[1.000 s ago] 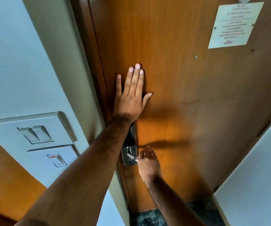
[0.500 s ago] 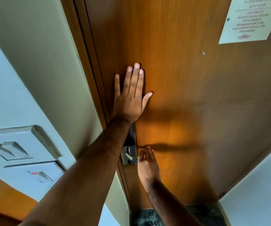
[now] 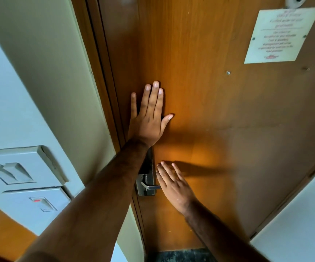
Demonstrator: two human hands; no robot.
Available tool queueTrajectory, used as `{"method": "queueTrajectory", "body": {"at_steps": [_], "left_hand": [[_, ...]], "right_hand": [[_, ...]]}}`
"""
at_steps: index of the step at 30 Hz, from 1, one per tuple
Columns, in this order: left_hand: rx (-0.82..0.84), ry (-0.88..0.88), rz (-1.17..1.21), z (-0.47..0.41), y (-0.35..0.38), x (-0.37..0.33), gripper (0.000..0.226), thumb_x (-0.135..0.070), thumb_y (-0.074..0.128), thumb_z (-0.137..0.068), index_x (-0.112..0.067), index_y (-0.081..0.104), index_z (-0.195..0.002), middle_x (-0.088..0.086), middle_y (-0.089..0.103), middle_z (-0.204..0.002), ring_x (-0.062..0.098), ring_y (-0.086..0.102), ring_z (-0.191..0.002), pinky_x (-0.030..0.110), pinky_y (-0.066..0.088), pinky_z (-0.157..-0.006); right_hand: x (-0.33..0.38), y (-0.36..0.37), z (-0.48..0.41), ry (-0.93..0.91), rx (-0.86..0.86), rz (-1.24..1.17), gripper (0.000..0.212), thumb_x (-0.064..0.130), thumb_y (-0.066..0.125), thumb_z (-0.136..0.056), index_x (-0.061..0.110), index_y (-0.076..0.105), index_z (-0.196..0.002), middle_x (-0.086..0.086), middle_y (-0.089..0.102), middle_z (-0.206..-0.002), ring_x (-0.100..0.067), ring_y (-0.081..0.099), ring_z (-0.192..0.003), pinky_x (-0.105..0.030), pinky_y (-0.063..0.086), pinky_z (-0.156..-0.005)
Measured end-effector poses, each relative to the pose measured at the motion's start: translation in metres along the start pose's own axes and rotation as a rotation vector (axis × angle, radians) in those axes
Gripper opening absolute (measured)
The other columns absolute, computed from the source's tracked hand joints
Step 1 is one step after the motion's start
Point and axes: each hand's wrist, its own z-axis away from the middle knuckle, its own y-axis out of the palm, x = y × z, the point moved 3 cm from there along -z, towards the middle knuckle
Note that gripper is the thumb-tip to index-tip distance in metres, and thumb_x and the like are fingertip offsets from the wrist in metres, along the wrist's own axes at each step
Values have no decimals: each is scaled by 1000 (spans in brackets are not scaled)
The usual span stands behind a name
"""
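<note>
A brown wooden door [image 3: 219,103] fills the middle of the head view. My left hand [image 3: 149,118] lies flat on it, fingers straight and pointing up, close to the door's left edge. Below it sits a metal lever handle [image 3: 150,186] on a dark lock plate [image 3: 147,171]. My right hand [image 3: 173,183] hovers just right of the handle with its fingers spread and straight, over the lever's end. Whether it touches the lever I cannot tell.
The wooden door frame [image 3: 103,76] and a pale wall [image 3: 39,63] stand to the left, with a bank of wall switches [image 3: 20,178]. A printed notice [image 3: 279,35] hangs on the door at top right. Another wall [image 3: 300,220] closes in at bottom right; dark floor [image 3: 181,256] below.
My right hand has let go of the lever handle and drawn back to the right with its fingers spread. My left hand stays flat on the door. The view has shifted slightly.
</note>
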Motion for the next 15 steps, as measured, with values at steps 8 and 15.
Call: {"method": "queueTrajectory", "body": {"at_steps": [8, 15], "left_hand": [[300, -14, 5, -1, -28, -3, 89, -69, 22, -100, -6, 12, -162, 12, 4, -171, 28, 1, -159, 58, 7, -126], [650, -52, 191, -16, -84, -1, 105, -86, 6, -86, -13, -10, -161, 2, -25, -168, 18, -24, -154, 50, -2, -127]], "right_hand": [[-81, -88, -12, -25, -121, 77, 87, 57, 72, -88, -2, 53, -148, -22, 44, -159, -36, 36, -150, -54, 31, -122], [-129, -194, -6, 161, -168, 155, 85, 60, 48, -101, -2, 36, -158, -22, 23, -168, -35, 19, -157, -50, 23, -125]]}}
